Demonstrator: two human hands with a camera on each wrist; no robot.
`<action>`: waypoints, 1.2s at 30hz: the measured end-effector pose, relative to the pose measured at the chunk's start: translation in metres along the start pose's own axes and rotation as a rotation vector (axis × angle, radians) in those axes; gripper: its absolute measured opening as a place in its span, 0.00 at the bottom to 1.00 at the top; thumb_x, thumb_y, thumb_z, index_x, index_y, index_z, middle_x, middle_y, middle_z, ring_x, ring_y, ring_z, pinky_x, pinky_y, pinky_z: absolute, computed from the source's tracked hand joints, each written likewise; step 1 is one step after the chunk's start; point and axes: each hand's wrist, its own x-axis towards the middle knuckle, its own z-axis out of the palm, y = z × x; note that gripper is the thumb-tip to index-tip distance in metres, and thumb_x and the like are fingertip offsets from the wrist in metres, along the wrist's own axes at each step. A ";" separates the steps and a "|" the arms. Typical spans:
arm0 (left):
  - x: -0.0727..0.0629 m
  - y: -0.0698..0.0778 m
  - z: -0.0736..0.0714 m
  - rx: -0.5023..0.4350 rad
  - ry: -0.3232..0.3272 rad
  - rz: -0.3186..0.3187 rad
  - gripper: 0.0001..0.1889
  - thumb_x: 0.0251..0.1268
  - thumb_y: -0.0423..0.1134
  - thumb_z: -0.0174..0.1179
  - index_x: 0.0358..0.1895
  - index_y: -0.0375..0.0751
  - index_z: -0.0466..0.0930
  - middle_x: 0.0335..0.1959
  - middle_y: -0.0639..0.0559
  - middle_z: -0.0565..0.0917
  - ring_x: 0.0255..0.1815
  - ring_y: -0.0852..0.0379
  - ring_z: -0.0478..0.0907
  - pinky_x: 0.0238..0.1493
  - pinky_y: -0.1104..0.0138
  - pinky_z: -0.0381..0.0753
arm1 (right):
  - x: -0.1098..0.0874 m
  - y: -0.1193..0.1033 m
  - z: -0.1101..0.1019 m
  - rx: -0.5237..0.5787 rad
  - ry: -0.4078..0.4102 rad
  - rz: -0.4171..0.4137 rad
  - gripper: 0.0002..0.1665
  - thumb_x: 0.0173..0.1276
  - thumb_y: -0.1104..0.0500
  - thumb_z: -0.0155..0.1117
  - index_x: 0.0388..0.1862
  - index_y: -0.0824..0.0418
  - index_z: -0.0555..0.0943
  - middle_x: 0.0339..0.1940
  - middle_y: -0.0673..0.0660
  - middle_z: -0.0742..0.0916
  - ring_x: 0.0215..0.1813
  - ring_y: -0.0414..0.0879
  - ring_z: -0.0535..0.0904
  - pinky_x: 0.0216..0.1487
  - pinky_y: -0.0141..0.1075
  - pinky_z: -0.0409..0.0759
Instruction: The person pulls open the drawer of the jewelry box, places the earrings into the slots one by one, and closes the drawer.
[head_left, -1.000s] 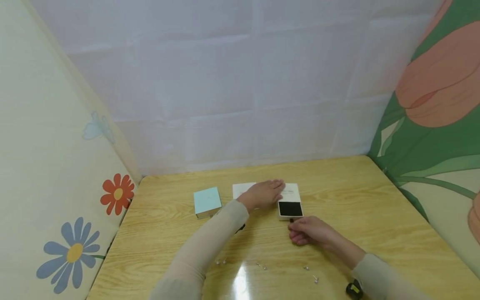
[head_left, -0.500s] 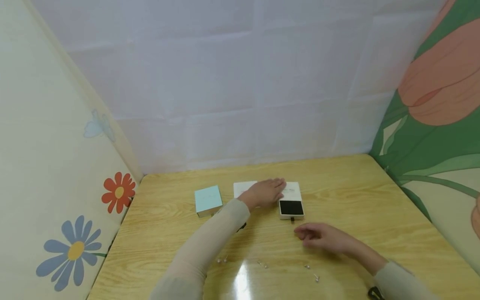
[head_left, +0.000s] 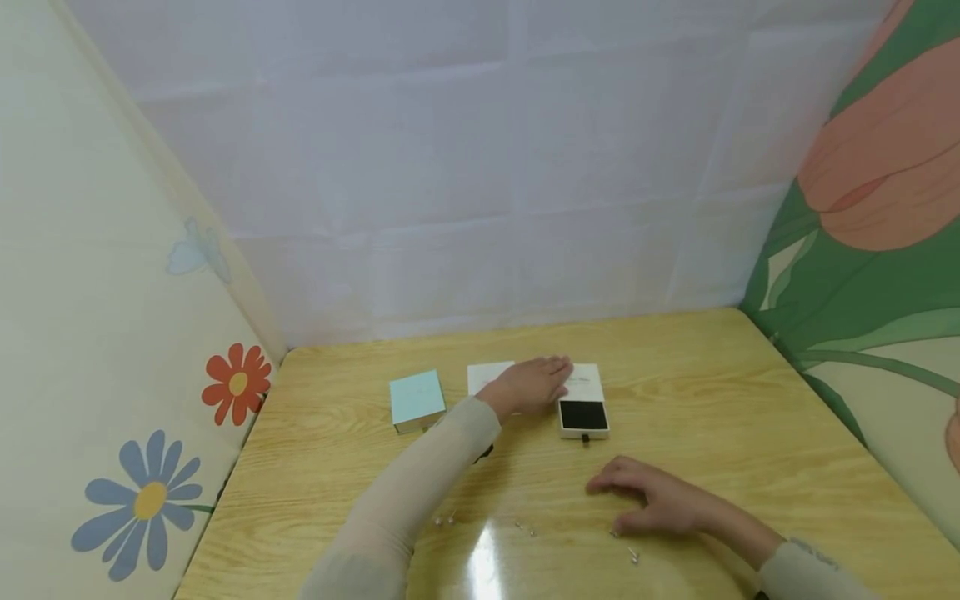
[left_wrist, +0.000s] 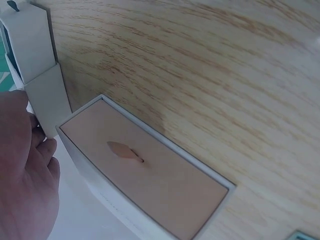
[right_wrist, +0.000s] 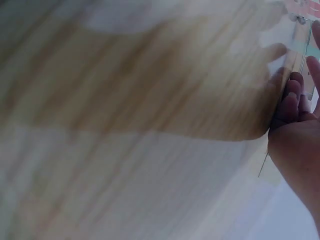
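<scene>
A white drawer box (head_left: 583, 380) stands at the table's back, its drawer (head_left: 583, 415) pulled out toward me and showing a black pad. My left hand (head_left: 527, 387) holds this box's left part, bent fingers (left_wrist: 47, 150) against its side in the left wrist view. Beside it lies a second white box (head_left: 489, 375), partly hidden by that hand; its beige insert carries a small ribbon tab (left_wrist: 122, 150). My right hand (head_left: 660, 500) hovers low over the near right tabletop, fingers spread, thumb tip right at a tiny stud earring (head_left: 614, 533). Another stud earring (head_left: 634, 556) lies just nearer.
A light blue box (head_left: 417, 398) sits at the back left. Several more small stud earrings (head_left: 452, 518) lie in the near middle, partly beside my left sleeve (head_left: 408, 500). White cloth (head_left: 480, 208) backs the glossy wooden table (head_left: 675, 358).
My right hand has let go of the drawer's black tab and moved nearer and to the right, opening its fingers. The left hand stays on the white drawer box.
</scene>
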 end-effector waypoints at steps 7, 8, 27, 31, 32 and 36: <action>-0.002 0.001 -0.003 -0.018 -0.002 0.001 0.31 0.86 0.53 0.26 0.83 0.44 0.41 0.84 0.51 0.46 0.84 0.57 0.43 0.82 0.68 0.41 | 0.001 0.000 0.005 -0.087 0.028 -0.058 0.22 0.67 0.48 0.71 0.59 0.49 0.83 0.55 0.49 0.81 0.57 0.40 0.76 0.58 0.37 0.79; -0.002 0.001 -0.003 -0.018 -0.002 0.001 0.31 0.86 0.53 0.26 0.83 0.44 0.41 0.84 0.52 0.46 0.84 0.57 0.42 0.82 0.68 0.41 | 0.001 0.000 0.005 -0.093 0.028 -0.062 0.22 0.67 0.48 0.72 0.59 0.49 0.84 0.54 0.49 0.81 0.57 0.40 0.76 0.57 0.37 0.79; -0.001 0.000 -0.002 0.016 -0.007 0.002 0.31 0.86 0.53 0.25 0.83 0.44 0.41 0.84 0.51 0.46 0.84 0.58 0.42 0.82 0.67 0.43 | 0.000 0.000 0.009 -0.126 0.026 -0.077 0.09 0.64 0.47 0.74 0.43 0.39 0.88 0.47 0.42 0.77 0.52 0.36 0.68 0.49 0.32 0.74; 0.000 0.000 -0.001 0.015 -0.007 0.006 0.31 0.86 0.53 0.25 0.83 0.44 0.41 0.84 0.51 0.46 0.84 0.57 0.42 0.82 0.66 0.43 | 0.000 -0.001 0.009 -0.115 0.022 -0.074 0.05 0.64 0.47 0.73 0.39 0.39 0.88 0.45 0.41 0.77 0.50 0.35 0.68 0.48 0.31 0.73; 0.000 0.000 -0.001 0.018 -0.006 0.006 0.31 0.86 0.53 0.25 0.83 0.44 0.41 0.84 0.51 0.46 0.84 0.57 0.42 0.82 0.66 0.43 | 0.000 -0.001 0.009 -0.120 0.027 -0.081 0.04 0.64 0.48 0.73 0.38 0.39 0.88 0.44 0.41 0.77 0.50 0.35 0.69 0.47 0.31 0.73; 0.001 -0.001 0.001 0.018 0.002 0.009 0.31 0.86 0.53 0.24 0.83 0.44 0.41 0.84 0.51 0.46 0.84 0.56 0.43 0.82 0.66 0.44 | 0.000 0.000 0.010 -0.145 0.049 -0.128 0.04 0.64 0.51 0.74 0.37 0.41 0.89 0.43 0.41 0.78 0.47 0.34 0.68 0.43 0.30 0.73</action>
